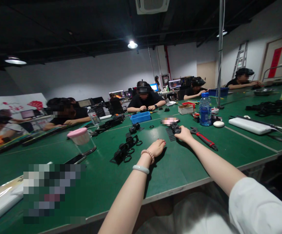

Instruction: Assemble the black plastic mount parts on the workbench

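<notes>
Grip: right hand [183, 134] has its fingers closed on a black part [175, 128]; left hand [157, 148] lies palm-down (whether it covers anything, I cannot tell).
Table [180, 172]: green surface spreads from both hands to the pale near edge.
Bottle [205, 110]: upright, beyond the right hand.
Wrench [205, 139]: just right of that hand, narrowing its sideways room.
Ribbed plate [171, 135]: flat, beside the part.

Head-worn view, facing forward-down, across table [185, 165]
</notes>
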`<state>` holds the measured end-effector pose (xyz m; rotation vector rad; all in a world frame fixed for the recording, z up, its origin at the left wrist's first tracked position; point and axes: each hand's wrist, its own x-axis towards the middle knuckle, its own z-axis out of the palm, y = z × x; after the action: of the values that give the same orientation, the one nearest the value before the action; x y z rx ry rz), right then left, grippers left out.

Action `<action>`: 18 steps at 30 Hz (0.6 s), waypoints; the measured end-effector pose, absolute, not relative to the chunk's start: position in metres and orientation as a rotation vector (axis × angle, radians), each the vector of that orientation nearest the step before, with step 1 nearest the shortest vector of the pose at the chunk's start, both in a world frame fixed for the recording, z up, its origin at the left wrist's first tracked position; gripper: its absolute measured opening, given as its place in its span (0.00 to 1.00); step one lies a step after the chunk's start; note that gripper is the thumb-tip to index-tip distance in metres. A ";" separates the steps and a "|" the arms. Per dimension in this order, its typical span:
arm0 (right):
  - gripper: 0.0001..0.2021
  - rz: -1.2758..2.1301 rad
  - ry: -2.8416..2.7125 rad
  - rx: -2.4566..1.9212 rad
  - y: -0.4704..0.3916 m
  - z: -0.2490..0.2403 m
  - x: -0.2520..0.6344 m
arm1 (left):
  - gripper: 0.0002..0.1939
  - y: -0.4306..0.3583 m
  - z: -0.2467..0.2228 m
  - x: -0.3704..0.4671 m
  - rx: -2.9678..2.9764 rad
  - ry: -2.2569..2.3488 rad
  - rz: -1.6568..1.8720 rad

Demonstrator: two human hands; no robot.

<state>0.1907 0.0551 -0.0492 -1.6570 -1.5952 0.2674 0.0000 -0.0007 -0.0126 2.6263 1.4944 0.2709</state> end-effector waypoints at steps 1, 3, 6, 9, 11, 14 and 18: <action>0.25 0.247 -1.595 -1.662 0.055 -0.049 0.190 | 0.23 0.000 -0.013 0.000 2.628 1.493 0.273; 0.28 0.193 -1.617 -1.637 0.053 -0.048 0.190 | 0.23 0.001 -0.014 -0.001 2.638 1.476 0.283; 0.29 0.125 -1.701 -1.565 0.052 -0.049 0.189 | 0.23 0.002 -0.017 -0.001 2.669 1.441 0.330; 0.26 0.126 -1.734 -1.546 0.054 -0.052 0.187 | 0.23 0.004 -0.018 -0.003 2.686 1.416 0.352; 0.25 0.154 -1.718 -1.553 0.056 -0.054 0.185 | 0.23 0.005 -0.019 -0.003 2.691 1.414 0.342; 0.25 0.178 -1.707 -1.560 0.057 -0.054 0.183 | 0.23 0.005 -0.019 -0.003 2.693 1.422 0.340; 0.24 0.182 -1.705 -1.574 0.056 -0.052 0.182 | 0.23 0.005 -0.018 -0.003 2.678 1.430 0.326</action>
<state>0.1818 0.0565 -0.0524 -1.5739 -1.7054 0.1824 -0.0026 0.0054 -0.0182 2.6779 1.4300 0.3259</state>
